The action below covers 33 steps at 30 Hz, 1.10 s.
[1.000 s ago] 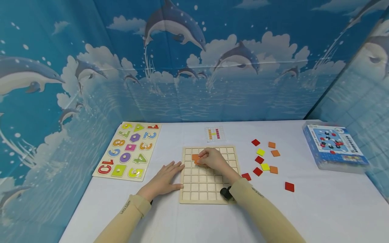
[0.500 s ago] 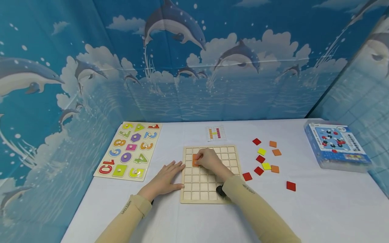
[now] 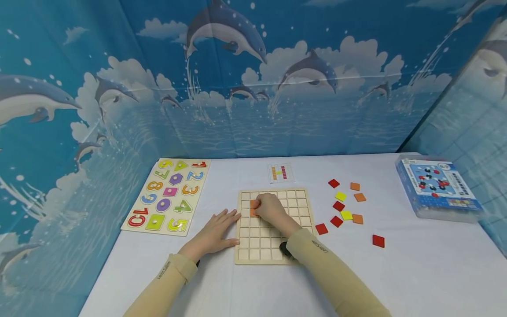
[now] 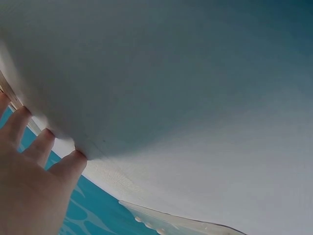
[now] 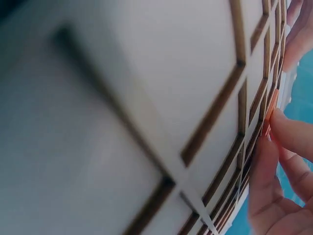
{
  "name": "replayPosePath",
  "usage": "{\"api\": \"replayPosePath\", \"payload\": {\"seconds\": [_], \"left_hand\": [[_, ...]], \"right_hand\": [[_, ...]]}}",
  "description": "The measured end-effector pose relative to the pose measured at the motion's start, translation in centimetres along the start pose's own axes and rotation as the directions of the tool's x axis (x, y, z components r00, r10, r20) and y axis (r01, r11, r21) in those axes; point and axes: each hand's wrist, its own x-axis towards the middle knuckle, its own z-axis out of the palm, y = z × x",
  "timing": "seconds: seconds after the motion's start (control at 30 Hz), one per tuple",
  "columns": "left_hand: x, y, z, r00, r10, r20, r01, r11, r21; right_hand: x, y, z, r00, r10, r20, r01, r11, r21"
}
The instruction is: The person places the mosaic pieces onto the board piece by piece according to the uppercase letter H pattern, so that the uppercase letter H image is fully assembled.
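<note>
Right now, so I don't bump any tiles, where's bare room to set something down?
Bare cloth lies between the number puzzle and the card, between the sleeves in front of the board, and between the lone red tile and the box. Crowded: the board, left hand at its edge and right hand over it, and the scattered tiles beside it.

The left hand [image 3: 214, 232] lies spread at the left side of the grid board [image 3: 254, 243], and the right hand [image 3: 271, 208] pinches over it.

Dolphin curtains [image 3: 336, 127] and number puzzle [image 3: 162, 204] suggest a play corner.
</note>
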Motion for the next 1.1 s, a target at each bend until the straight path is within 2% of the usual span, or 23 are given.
{"api": "replayPosePath", "payload": {"seconds": [0.17, 0.37, 0.5, 0.63, 0.93, 1.1], "left_hand": [[0.1, -0.1, 0.0, 1.0, 0.008, 0.001, -0.008, 1.0, 0.004], [0.2, -0.1, 0.0, 1.0, 0.001, 0.0, -0.001, 1.0, 0.014], [0.1, -0.1, 0.1, 1.0, -0.004, -0.002, 0.004, 1.0, 0.019], [0.0, -0.1, 0.1, 1.0, -0.012, 0.0, 0.012, 1.0, 0.014], [0.0, 0.1, 0.1, 1.0, -0.017, 0.015, 0.017, 0.999, 0.027], [0.0, 0.1, 0.1, 1.0, -0.022, 0.014, 0.021, 1.0, 0.017]], "right_hand": [[-0.6, 0.2, -0.9, 1.0, 0.006, -0.006, -0.006, 1.0, -0.006], [-2.2, 1.4, -3.7, 1.0, 0.0, 0.002, 0.0, 0.992, 0.123], [-3.5, 2.8, -5.6, 1.0, -0.004, 0.002, 0.004, 0.99, 0.139], [-5.1, 5.0, -7.6, 1.0, 0.002, -0.01, -0.001, 0.99, 0.143], [-9.5, 11.8, -12.1, 0.989, 0.122, -0.079, -0.115, 0.989, 0.087], [-11.1, 14.9, -14.3, 0.98, 0.183, -0.082, -0.173, 0.978, 0.115]]}}
